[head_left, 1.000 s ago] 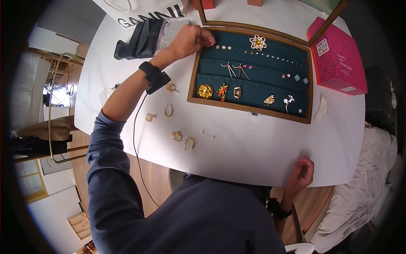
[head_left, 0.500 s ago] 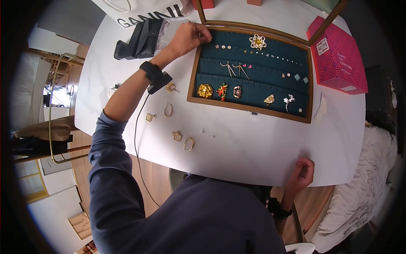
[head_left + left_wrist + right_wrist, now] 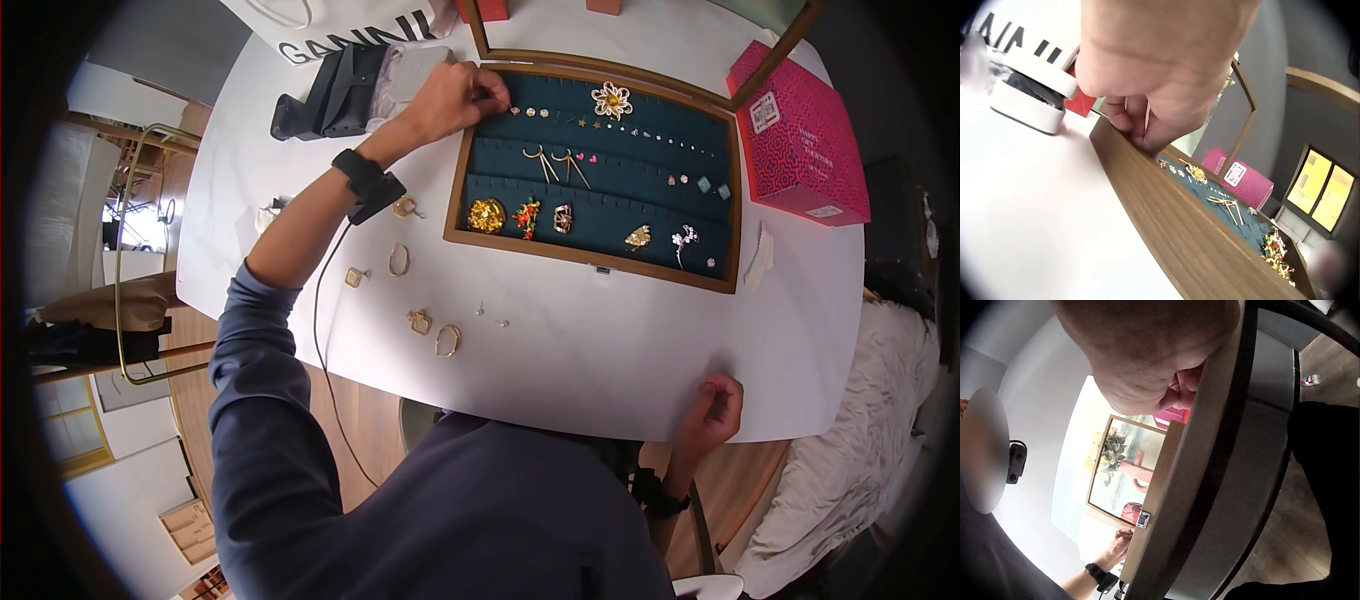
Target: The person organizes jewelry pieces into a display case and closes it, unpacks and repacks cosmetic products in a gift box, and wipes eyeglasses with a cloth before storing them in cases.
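On the white table (image 3: 600, 350) above wooden flooring (image 3: 368, 425), the jewellery box (image 3: 520, 252) stands open.

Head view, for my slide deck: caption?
Left hand at the corner of an open jewellery box, gold jewellery on the white table.

Head view downward, wrist views close

A white marble-patterned table (image 3: 600, 345) holds an open wooden jewellery box (image 3: 540, 254), with a black pouch (image 3: 350, 90) and white paper bag (image 3: 340, 18) to its left and a pink patterned box (image 3: 805, 155) to its right. Nearer, toward the left, lie gold earrings (image 3: 354, 277) and two tiny studs (image 3: 502, 323).
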{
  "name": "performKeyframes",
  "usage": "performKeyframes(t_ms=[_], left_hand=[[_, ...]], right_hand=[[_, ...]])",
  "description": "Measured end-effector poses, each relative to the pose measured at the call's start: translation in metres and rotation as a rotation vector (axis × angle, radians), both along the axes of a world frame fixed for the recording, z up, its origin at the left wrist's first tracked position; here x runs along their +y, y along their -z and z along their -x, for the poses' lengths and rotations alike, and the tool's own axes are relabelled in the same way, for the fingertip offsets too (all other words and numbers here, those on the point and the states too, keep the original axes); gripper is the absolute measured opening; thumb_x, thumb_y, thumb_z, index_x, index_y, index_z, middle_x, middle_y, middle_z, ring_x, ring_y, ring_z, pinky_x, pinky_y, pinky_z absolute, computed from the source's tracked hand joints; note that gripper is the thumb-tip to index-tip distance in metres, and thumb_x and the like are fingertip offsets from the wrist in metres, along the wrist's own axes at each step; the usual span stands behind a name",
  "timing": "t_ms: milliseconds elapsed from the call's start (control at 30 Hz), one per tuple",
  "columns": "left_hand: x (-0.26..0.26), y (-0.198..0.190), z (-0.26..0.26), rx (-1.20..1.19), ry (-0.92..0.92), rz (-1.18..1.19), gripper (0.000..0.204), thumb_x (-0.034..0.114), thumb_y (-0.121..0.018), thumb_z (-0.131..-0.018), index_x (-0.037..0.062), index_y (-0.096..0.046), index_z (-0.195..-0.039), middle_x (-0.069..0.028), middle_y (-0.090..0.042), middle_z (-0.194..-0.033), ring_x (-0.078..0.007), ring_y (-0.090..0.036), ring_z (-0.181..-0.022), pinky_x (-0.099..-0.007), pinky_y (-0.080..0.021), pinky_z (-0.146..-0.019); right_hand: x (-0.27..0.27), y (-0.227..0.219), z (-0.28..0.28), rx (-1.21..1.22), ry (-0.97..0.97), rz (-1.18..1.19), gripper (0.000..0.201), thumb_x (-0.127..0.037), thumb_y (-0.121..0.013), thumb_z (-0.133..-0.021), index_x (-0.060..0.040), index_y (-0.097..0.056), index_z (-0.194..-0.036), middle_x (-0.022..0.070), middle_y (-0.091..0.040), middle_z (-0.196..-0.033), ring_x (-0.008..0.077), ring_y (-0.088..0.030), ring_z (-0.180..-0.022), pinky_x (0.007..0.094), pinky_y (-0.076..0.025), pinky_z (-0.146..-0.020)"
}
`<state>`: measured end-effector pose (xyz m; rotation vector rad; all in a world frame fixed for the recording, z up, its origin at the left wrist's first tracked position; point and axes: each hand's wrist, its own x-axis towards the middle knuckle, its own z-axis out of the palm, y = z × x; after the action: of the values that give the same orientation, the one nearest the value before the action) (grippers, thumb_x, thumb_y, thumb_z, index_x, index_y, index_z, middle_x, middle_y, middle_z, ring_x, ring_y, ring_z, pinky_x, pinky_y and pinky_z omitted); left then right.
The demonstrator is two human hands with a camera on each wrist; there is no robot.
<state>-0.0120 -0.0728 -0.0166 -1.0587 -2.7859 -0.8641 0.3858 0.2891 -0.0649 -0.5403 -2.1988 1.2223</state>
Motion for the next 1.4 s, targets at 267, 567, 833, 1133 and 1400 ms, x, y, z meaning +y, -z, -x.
performKeyframes(t_ms=[267, 567, 833, 1133, 1400], left_hand=[[0.004, 0.002, 0.005, -0.155, 0.043, -0.144, 0.011, 0.008, -0.076, -0.088, 0.0089, -0.08, -0.098, -0.0068, -0.079, -0.091, -0.0177, -0.073, -0.076, -0.0308, -0.058, -0.077], [0.002, -0.002, 0.01, -0.026, 0.033, 0.066, 0.014, 0.009, -0.077, -0.088, 0.0118, -0.08, -0.102, -0.006, -0.078, -0.093, -0.0195, -0.073, -0.081, -0.0323, -0.058, -0.078], [0.004, -0.003, 0.017, -0.154, -0.012, 0.016, 0.01, 0.008, -0.075, -0.093, 0.0062, -0.078, -0.102, -0.0051, -0.076, -0.092, -0.0172, -0.066, -0.082, -0.031, -0.052, -0.077], [-0.001, -0.008, 0.015, -0.099, 0.003, 0.128, 0.011, 0.013, -0.074, -0.095, 0.0096, -0.08, -0.104, -0.0061, -0.078, -0.096, -0.0198, -0.07, -0.086, -0.0325, -0.055, -0.083], [0.004, -0.016, 0.011, -0.105, 0.063, 0.188, 0.011, 0.009, -0.072, -0.096, 0.0105, -0.081, -0.102, -0.0052, -0.078, -0.096, -0.0195, -0.07, -0.088, -0.0325, -0.055, -0.084]], right_hand=[[0.001, 0.0, -0.002, -0.017, 0.005, 0.024, 0.008, 0.005, -0.057, -0.095, 0.0002, -0.063, -0.098, 0.0052, -0.062, -0.09, 0.0132, -0.058, -0.078, 0.0261, -0.049, -0.072], [0.0, -0.002, -0.001, -0.026, -0.001, -0.001, 0.007, 0.004, -0.059, -0.094, -0.0004, -0.064, -0.097, 0.0049, -0.063, -0.089, 0.0135, -0.058, -0.078, 0.0265, -0.048, -0.072], [-0.001, -0.002, -0.001, -0.019, 0.009, 0.024, 0.01, 0.006, -0.056, -0.093, 0.0001, -0.063, -0.098, 0.0051, -0.062, -0.089, 0.0135, -0.058, -0.078, 0.0264, -0.048, -0.072], [-0.001, -0.003, -0.001, -0.028, 0.0, 0.008, 0.011, 0.006, -0.055, -0.093, 0.0003, -0.063, -0.097, 0.0051, -0.062, -0.089, 0.0133, -0.058, -0.078, 0.0263, -0.048, -0.072], [-0.001, -0.002, 0.0, -0.03, 0.009, -0.003, 0.011, 0.006, -0.056, -0.092, 0.0002, -0.063, -0.097, 0.0053, -0.062, -0.089, 0.0142, -0.058, -0.078, 0.027, -0.048, -0.072]])
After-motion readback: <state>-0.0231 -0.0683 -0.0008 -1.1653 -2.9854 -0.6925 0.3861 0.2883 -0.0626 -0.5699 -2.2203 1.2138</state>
